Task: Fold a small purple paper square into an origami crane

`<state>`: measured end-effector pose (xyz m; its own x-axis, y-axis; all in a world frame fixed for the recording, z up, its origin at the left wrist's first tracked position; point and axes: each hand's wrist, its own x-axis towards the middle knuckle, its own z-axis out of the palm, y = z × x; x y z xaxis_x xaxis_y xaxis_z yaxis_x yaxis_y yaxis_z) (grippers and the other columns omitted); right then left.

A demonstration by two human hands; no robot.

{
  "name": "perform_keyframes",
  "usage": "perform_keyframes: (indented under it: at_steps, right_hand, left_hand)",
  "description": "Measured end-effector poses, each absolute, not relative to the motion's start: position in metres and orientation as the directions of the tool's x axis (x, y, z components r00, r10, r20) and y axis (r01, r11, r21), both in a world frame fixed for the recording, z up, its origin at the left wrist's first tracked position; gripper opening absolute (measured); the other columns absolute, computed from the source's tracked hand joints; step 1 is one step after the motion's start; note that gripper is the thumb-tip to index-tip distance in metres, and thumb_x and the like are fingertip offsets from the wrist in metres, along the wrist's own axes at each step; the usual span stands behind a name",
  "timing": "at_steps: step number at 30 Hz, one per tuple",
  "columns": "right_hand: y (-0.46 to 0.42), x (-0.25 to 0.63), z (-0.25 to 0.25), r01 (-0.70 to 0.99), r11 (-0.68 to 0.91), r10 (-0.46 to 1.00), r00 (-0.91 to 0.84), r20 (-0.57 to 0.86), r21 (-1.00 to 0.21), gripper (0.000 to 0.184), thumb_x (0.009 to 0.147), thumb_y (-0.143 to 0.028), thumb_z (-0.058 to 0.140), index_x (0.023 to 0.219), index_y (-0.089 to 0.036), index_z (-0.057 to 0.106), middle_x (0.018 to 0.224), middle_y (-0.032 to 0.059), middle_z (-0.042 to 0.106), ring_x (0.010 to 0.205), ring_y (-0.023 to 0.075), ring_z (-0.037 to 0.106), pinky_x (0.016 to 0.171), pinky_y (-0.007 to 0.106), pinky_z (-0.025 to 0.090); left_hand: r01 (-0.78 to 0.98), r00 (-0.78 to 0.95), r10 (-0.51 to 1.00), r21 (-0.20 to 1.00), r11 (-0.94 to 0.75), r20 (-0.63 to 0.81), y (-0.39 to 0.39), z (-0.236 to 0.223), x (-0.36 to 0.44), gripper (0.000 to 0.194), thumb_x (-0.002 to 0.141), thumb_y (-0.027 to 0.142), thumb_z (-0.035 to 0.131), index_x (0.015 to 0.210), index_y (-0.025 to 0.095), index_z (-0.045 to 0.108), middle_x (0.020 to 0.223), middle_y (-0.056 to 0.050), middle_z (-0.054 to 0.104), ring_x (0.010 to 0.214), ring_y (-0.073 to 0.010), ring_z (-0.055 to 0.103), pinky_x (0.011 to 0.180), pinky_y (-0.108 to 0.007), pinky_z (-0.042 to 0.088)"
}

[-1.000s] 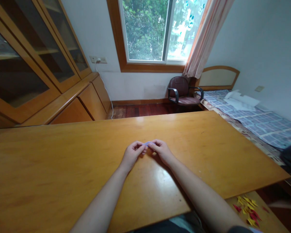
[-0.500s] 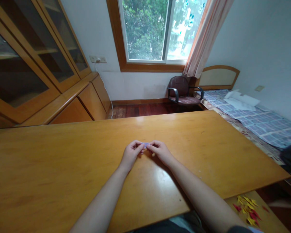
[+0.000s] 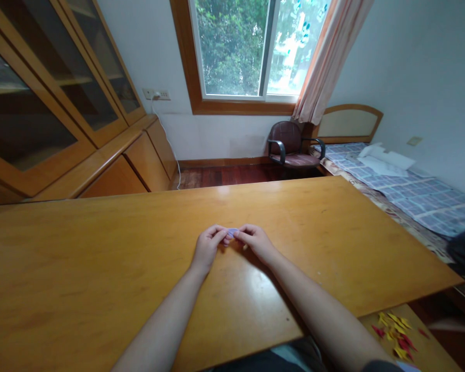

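Observation:
Over the middle of the wooden table (image 3: 101,258), my left hand (image 3: 208,246) and my right hand (image 3: 256,241) meet fingertip to fingertip. Between them they pinch a small pale purple piece of paper (image 3: 231,232), most of it hidden by the fingers. Both hands have their fingers curled and pressed together on it. The hands rest on or just above the tabletop.
A lower wooden surface at the bottom right carries several small red and yellow folded paper pieces (image 3: 395,330). A glass-door cabinet (image 3: 54,113) stands at left. Beyond the table are a dark red armchair (image 3: 292,147), a window, and a bed (image 3: 411,191) at right.
My hands have crept slightly to the left and closer together on the purple paper; otherwise the scene is the same.

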<state>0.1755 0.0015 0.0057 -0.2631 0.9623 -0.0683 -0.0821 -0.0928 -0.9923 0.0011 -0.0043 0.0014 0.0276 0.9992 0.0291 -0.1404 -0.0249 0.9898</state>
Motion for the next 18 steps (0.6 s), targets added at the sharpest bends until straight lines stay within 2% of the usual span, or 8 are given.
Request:
perform_keyframes:
  at_steps: [5,11,18]
  right_hand:
    - [0.0032,0.1753,0.0037,-0.077,-0.096,0.963,-0.260,-0.073,-0.992,0.034,0.073,-0.049,0.075,0.073,-0.016,0.069,0.064,0.0000,0.063,0.058,0.0118,0.052,0.053,0.023,0.038]
    - [0.0034,0.1762,0.0054,-0.088,-0.084,0.967,-0.248,-0.060,-0.993,0.034,0.075,-0.048,0.075,0.072,-0.015,0.069,0.063,-0.0003,0.061,0.058,0.0117,0.052,0.055,0.024,0.037]
    - [0.0021,0.1772,0.0056,-0.080,-0.088,0.958,-0.280,-0.062,-0.993,0.037,0.075,-0.052,0.074,0.079,-0.015,0.072,0.070,0.0010,0.066,0.062,0.0119,0.053,0.055,0.023,0.038]
  left_hand:
    - [-0.105,0.023,0.999,0.994,-0.028,0.031,-0.0036,0.0053,0.0026,0.030,0.081,0.042,0.064,0.070,0.015,0.068,0.066,-0.004,0.068,0.058,-0.0140,0.059,0.059,-0.024,0.048]
    - [-0.141,0.046,0.999,0.990,-0.004,0.010,-0.0011,0.0005,0.0020,0.036,0.085,0.050,0.058,0.077,0.015,0.066,0.073,-0.005,0.069,0.061,-0.0146,0.060,0.057,-0.024,0.047]
    - [-0.023,0.092,0.996,1.000,-0.010,0.012,-0.0051,0.0063,0.0039,0.025,0.078,0.041,0.070,0.081,0.016,0.067,0.066,0.000,0.064,0.063,-0.0135,0.058,0.060,-0.023,0.045]
